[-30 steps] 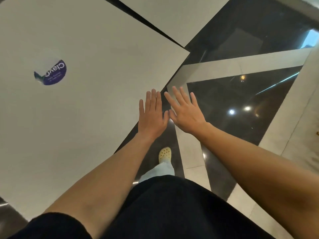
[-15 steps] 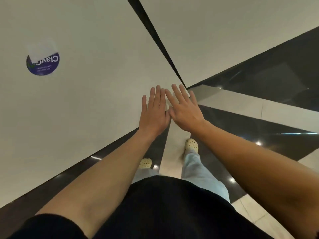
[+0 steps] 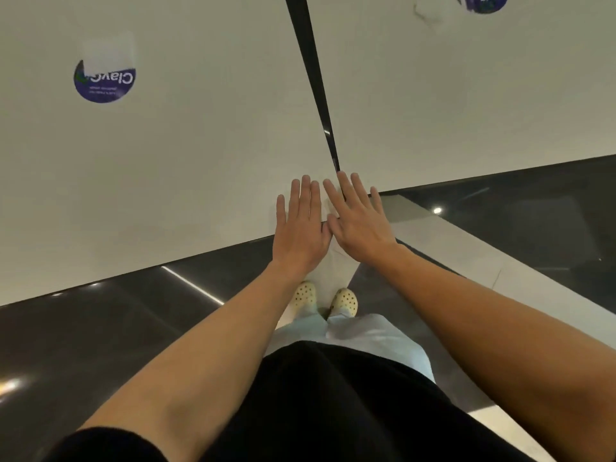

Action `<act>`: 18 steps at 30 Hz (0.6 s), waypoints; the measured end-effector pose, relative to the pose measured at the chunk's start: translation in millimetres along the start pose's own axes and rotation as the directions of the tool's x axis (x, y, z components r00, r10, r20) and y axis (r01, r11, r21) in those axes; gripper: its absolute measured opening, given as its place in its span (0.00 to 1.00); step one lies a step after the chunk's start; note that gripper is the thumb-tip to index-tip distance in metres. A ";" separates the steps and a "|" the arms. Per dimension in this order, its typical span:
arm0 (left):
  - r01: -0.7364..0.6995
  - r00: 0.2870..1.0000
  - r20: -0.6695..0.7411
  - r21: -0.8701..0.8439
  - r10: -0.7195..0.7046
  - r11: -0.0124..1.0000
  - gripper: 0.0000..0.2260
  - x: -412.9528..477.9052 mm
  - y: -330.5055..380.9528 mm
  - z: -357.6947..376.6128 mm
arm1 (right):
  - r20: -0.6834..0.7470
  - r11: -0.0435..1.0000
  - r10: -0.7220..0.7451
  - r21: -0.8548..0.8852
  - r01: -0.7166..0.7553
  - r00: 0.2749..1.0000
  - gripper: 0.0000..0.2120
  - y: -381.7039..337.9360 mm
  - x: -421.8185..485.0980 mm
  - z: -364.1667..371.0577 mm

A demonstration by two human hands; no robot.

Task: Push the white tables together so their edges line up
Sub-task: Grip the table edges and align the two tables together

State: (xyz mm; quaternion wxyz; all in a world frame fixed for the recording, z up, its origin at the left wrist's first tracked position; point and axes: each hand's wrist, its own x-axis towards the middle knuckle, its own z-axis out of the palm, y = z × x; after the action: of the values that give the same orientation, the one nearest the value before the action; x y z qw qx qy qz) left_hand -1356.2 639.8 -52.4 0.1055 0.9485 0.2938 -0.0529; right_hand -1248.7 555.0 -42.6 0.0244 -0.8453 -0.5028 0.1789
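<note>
2 white counters side by side, 2 bare hands flat at their near corners.

Head view, looking down: left counter and right counter sit apart by 1 thin dark gap, which narrows toward the person. Left hand lies on the left counter's near edge by its corner. Its grip is wide, w/ fingers straight and together, holding nothing. Right hand is just beside it, thumbs touching, w/ fingers spread across the gap's near end. Its grip is also wide and holds nothing. 2 round blue stickers: 1 on the left counter, 1 cut off at the top on the right counter. Below are 2 yellow perforated shoes on a glossy dark floor w/ 1 pale strip.
</note>
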 end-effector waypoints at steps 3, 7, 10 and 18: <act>-0.014 1.000 -0.004 -0.030 0.014 0.999 0.29 2.8 7.0 -1.1 | -0.019 0.997 0.059 0.040 -0.058 0.998 0.28 7.1 -5.4 0.1; -0.005 1.000 -0.001 -0.030 0.005 1.000 0.29 7.0 14.5 2.3 | -0.025 0.996 0.061 0.071 -0.059 0.998 0.28 16.9 -4.7 0.2; 0.056 0.998 -0.019 -0.019 -0.056 0.998 0.29 14.3 16.8 8.0 | -0.015 0.993 0.036 0.115 -0.034 0.999 0.28 24.0 7.0 1.8; 0.242 0.921 -0.166 -0.466 -0.352 0.851 0.12 28.3 49.0 19.3 | -0.137 0.806 0.228 0.582 -0.108 0.964 0.10 41.9 21.5 -1.0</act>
State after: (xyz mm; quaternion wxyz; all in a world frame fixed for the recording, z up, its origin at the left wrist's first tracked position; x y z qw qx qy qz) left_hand -1305.9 611.3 -67.5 0.2685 0.8423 0.4528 0.1160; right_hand -1203.8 553.0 -56.9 0.3100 -0.8542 -0.3441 0.2363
